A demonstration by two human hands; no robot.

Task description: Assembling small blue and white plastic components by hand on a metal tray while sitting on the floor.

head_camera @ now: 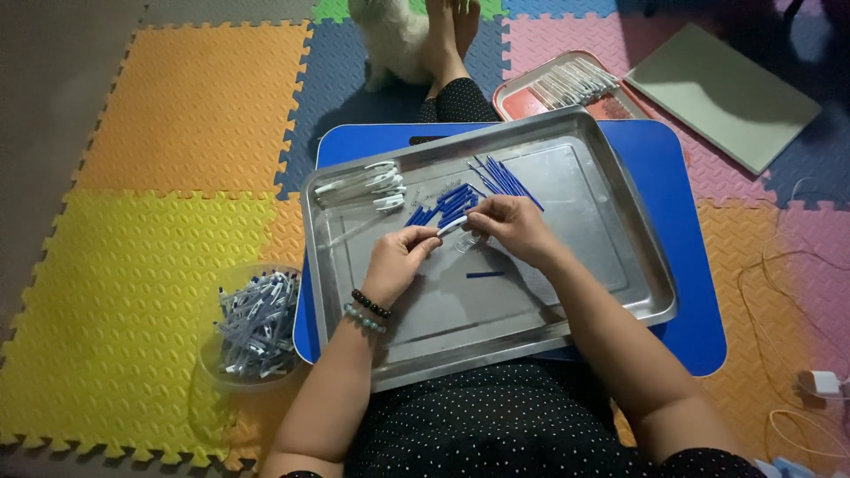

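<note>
I see the foam floor mat [168, 159] of coloured interlocking tiles spread under everything, widest to the left of my hands. On it sits the blue lap bench [686, 265], and on that bench the steel tray [611, 239] takes up most of the space directly beneath both hands. Far beyond my right hand lies a flat grey board [722, 93], and beside it a red tray of clear pen barrels [567, 84]. Down to the left of my left hand, off the bench, stands a clear bowl of assembled pens [257, 323]. Inside the steel tray, just beyond my left hand, is a cluster of white pen caps [376, 183]; just ahead of both hands lies the pile of blue pen parts [452, 205], with thin blue refills [505, 180] fanned out beyond my right hand. One loose blue piece [485, 274] lies on the tray just below my right hand. My left hand [396, 262] and right hand [513, 228] meet over the tray's middle, both pinching one small pen piece [452, 226], white with a blue end, held between their fingertips above the tray floor.
</note>
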